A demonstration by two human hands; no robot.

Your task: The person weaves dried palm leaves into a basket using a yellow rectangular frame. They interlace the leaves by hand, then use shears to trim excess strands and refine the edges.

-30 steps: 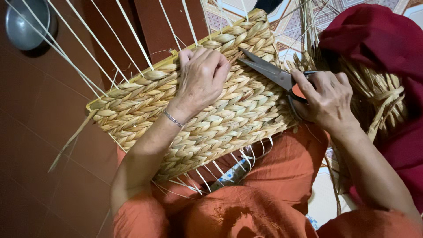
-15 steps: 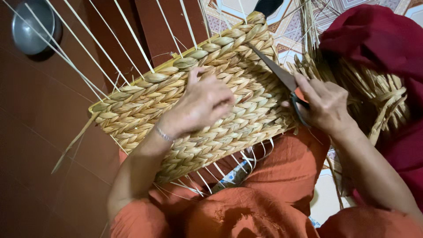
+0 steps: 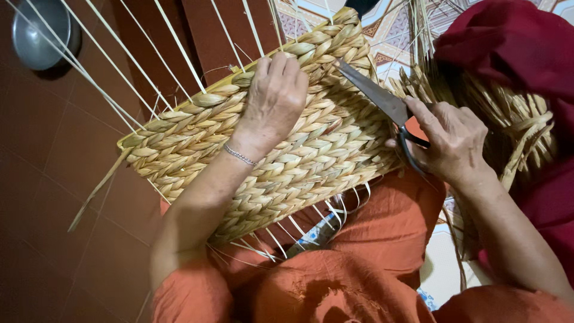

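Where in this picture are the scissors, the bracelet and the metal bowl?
scissors [image 3: 373,96], head view, on the flat of the blades.
bracelet [image 3: 240,156], head view, on the chain across the left wrist.
metal bowl [image 3: 40,31], head view, on its inner surface.

dark red tiled floor [image 3: 54,155] carries a grey metal bowl [image 3: 42,33]
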